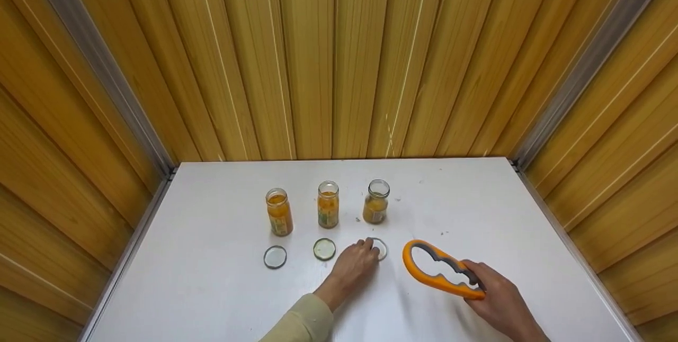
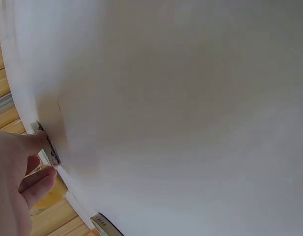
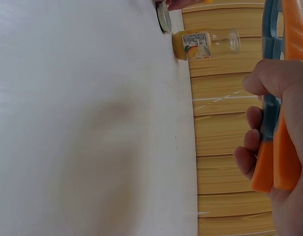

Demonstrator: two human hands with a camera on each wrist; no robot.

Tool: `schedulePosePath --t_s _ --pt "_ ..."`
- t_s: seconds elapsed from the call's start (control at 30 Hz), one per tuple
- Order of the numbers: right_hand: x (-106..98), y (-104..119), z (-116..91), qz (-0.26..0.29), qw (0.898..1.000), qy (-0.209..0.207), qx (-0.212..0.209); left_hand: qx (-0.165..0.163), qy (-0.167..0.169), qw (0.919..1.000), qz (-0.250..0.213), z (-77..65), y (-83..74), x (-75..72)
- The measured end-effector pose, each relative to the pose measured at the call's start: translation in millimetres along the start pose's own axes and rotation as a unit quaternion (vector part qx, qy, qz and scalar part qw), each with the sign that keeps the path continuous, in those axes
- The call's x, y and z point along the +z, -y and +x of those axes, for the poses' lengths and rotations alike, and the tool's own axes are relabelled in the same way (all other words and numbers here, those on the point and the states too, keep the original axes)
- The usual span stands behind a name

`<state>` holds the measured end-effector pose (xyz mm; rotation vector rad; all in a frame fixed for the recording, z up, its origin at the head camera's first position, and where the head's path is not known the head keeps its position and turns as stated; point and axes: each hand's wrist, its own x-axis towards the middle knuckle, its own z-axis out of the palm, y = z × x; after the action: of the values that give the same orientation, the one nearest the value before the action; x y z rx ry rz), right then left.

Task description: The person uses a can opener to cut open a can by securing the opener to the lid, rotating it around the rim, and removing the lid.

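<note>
My left hand (image 1: 356,263) is low over the white table, its fingers at the rim of a jar lid (image 1: 382,250) in front of the right-hand jar (image 1: 375,210). The left wrist view shows thumb and fingers pinching that lid (image 2: 51,153) by its edges. Held up to the right, clear of the jars, is an orange and grey jar opener (image 1: 440,282). My right hand (image 1: 502,299) grips it by the handle end, fingers wrapped round it in the right wrist view. The right-hand jar (image 3: 196,45) has no lid on and holds something yellow.
Two more uncapped glass jars with orange contents, a middle one (image 1: 328,210) and a left one (image 1: 279,218), stand in the same row. Before them lie a greenish lid (image 1: 324,249) and a grey-white lid (image 1: 275,257). Wood-patterned walls (image 1: 307,66) border the table (image 1: 212,289).
</note>
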<state>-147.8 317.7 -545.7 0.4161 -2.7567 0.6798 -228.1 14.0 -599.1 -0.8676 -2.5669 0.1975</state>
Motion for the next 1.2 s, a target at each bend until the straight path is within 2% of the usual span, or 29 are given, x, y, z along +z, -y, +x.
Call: schedulePosePath --t_s 0.17,0.27,0.4,0.6,0.77,0.9,1.2 --pt "1 -1 -1 -0.01 1.0 -0.017 -0.012 -0.04 -0.036 0.9958 -0.074 -1.8 0.9 3.1" --pt "0 0 0 -0.009 1.0 -0.012 -0.009 -0.062 -0.029 0.99 -0.123 -3.3 3.4 0.5" --pt "-2 0 0 -0.01 1.0 -0.005 -0.005 -0.081 -0.012 0.983 -0.165 -4.9 10.2 -5.6" --pt "-4 -1 1 -0.014 1.0 -0.002 0.001 -0.099 -0.017 0.9773 -0.186 -12.4 24.7 -18.0" --pt "-5 -4 1 -0.014 1.0 -0.013 -0.014 -0.134 -0.018 0.9674 -0.215 -26.0 36.0 -31.9" --pt "-6 -7 2 -0.015 0.999 -0.024 -0.023 -0.151 -0.019 0.9629 -0.223 -38.3 44.6 -43.8" --pt "-8 -11 6 -0.031 0.998 -0.043 -0.03 -0.161 -0.067 0.9574 -0.23 -71.0 66.7 -64.9"
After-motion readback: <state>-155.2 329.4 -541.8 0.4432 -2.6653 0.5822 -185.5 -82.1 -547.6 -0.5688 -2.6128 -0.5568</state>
